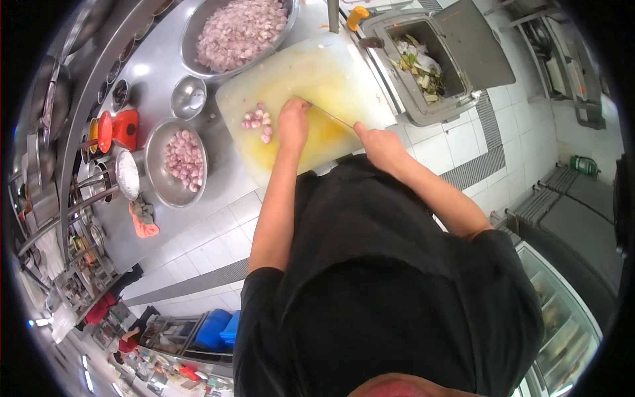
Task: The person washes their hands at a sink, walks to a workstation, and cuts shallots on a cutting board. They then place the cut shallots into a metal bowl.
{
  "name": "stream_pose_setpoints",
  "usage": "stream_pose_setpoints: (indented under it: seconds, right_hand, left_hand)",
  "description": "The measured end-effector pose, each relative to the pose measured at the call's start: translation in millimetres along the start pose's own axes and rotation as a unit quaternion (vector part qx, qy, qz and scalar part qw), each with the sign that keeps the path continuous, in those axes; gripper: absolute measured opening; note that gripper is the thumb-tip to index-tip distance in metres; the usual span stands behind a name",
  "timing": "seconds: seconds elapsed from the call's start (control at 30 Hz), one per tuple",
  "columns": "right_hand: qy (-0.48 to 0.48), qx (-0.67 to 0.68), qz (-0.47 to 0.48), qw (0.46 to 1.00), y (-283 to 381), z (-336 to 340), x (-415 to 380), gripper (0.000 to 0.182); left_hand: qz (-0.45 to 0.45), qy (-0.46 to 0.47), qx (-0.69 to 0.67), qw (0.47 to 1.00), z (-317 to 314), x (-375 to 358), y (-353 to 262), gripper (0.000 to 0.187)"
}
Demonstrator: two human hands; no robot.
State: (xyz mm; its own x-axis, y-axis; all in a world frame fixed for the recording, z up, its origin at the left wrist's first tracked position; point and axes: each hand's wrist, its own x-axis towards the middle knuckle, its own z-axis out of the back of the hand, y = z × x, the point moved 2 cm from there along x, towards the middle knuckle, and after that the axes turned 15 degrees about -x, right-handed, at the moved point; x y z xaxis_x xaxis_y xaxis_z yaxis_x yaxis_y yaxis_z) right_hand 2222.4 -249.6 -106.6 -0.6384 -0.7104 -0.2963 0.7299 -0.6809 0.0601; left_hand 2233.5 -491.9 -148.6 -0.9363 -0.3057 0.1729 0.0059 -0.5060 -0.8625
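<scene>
My right hand (382,147) is closed around the handle of a knife (331,117), its thin blade pointing up and left over the yellow-stained white cutting board (331,56). At the blade's far end is my left hand (293,124), fingers curled together; whatever they pinch is too small or hidden to make out. A small group of peeled shallots (256,122) lies on the board just left of that hand. Farther left, a steel bowl (156,165) contains more whole shallots (185,159). A large steel bowl (188,49) of cut shallots (241,33) stands beyond the board.
Between the bowls sits a small steel bowl (189,97). A red scale-like object (124,130) and an orange cloth (143,220) are on the steel counter (218,152). Right of the board stands an open grey bin (423,109) with scraps. Another person (129,337) is far off at lower left.
</scene>
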Motion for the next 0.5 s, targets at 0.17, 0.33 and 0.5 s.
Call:
stream_pose_setpoints:
  seconds: [0.17, 0.33, 0.5]
  right_hand:
    - [-0.01, -0.011, -0.002, 1.0, 3.4, 0.3, -1.5, 0.031]
    - [-0.002, -0.01, -0.005, 1.0, 10.0, -4.5, -4.4, 0.033]
    - [-0.004, -0.004, -0.006, 1.0, 7.8, -4.4, -2.1, 0.032]
  left_hand:
    - [-0.021, -0.001, 0.02, 1.0, -1.0, -6.1, 2.2, 0.003]
    - [-0.04, -0.006, 0.034, 0.999, 0.3, -12.7, 7.9, 0.004]
    - [-0.056, -0.016, 0.052, 0.997, -1.8, -11.6, 12.0, 0.005]
